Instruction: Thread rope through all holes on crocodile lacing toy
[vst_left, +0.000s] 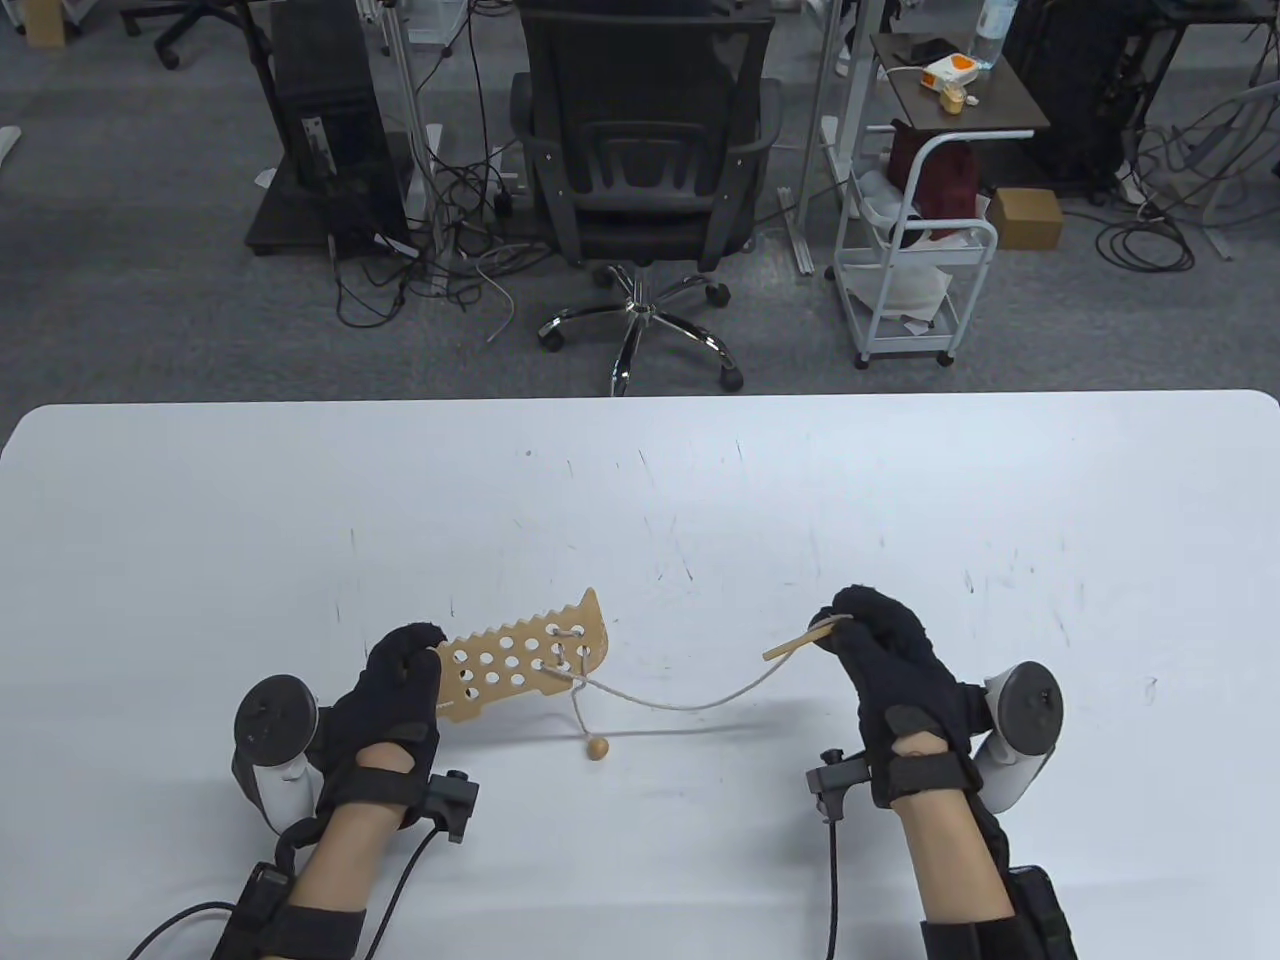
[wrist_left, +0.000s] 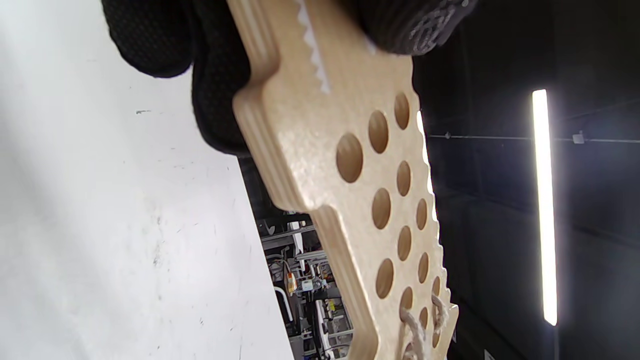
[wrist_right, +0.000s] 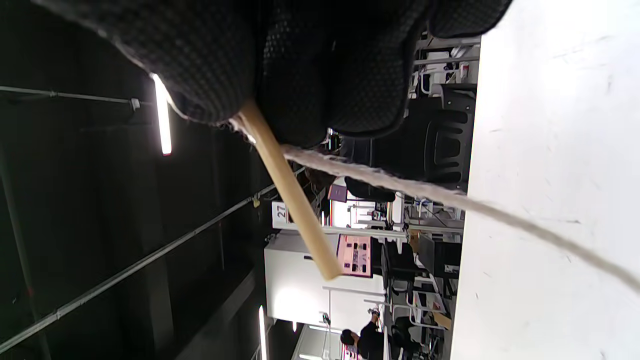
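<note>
My left hand (vst_left: 400, 680) grips the tail end of the wooden crocodile lacing board (vst_left: 525, 655) and holds it tilted above the table. The board has several round holes, seen close in the left wrist view (wrist_left: 350, 200). A cream rope (vst_left: 700, 700) is laced through a few holes near the board's far end (wrist_left: 417, 325). A small wooden bead (vst_left: 597, 747) hangs on the rope's short end just above the table. My right hand (vst_left: 865, 630) pinches the wooden needle stick (vst_left: 795, 643), which also shows in the right wrist view (wrist_right: 295, 200), with the rope (wrist_right: 450, 197) trailing from it.
The white table (vst_left: 900, 500) spreads all around. Beyond its far edge stand a black office chair (vst_left: 645, 160) and a white cart (vst_left: 915, 260). Cables run from both wrists off the bottom edge.
</note>
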